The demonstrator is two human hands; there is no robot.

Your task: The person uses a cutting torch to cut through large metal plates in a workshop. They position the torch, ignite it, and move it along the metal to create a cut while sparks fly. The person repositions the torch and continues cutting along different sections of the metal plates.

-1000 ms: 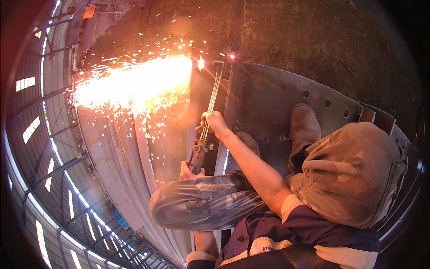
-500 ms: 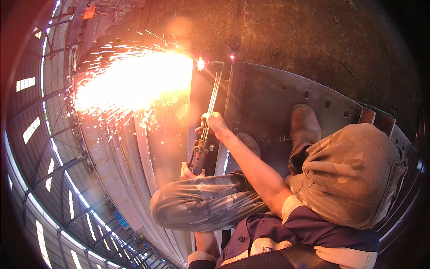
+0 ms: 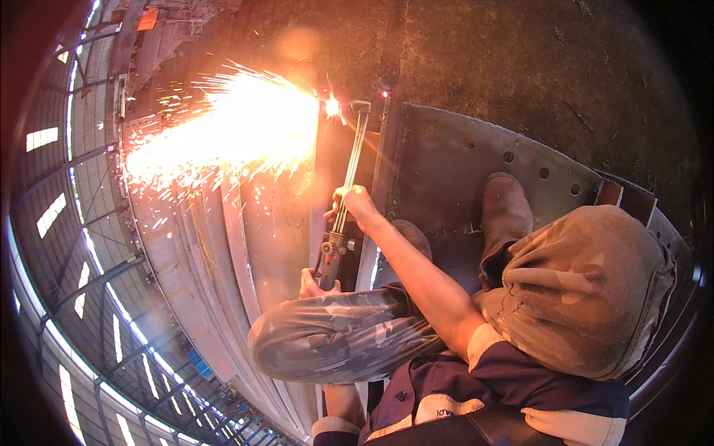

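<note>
A cutting torch [image 3: 332,260] with long thin metal tubes reaches away from me across the steel work. My left hand [image 3: 316,285] is closed round its handle beside my left knee, most of the fingers hidden behind the handle and knee. Farther up, my right hand [image 3: 355,206] grips the tubes, fingers curled round them. The angled torch head [image 3: 361,107] points left at a glowing spot [image 3: 332,109] on the edge of a steel beam [image 3: 343,145]. From there a white-hot spray of sparks [image 3: 223,134] shoots left, its glare hiding what lies behind.
A steel plate [image 3: 439,167] with a row of round holes lies under my boot [image 3: 508,208]. Long steel sections [image 3: 223,253] run along the left, below the sparks. Brown ground [image 3: 520,59] spreads beyond, and a shed wall [image 3: 59,201] with bright openings stands far left.
The spray of sparks has changed shape, its upper edge now rising higher near the glowing spot. Both hands and the torch look almost still.
</note>
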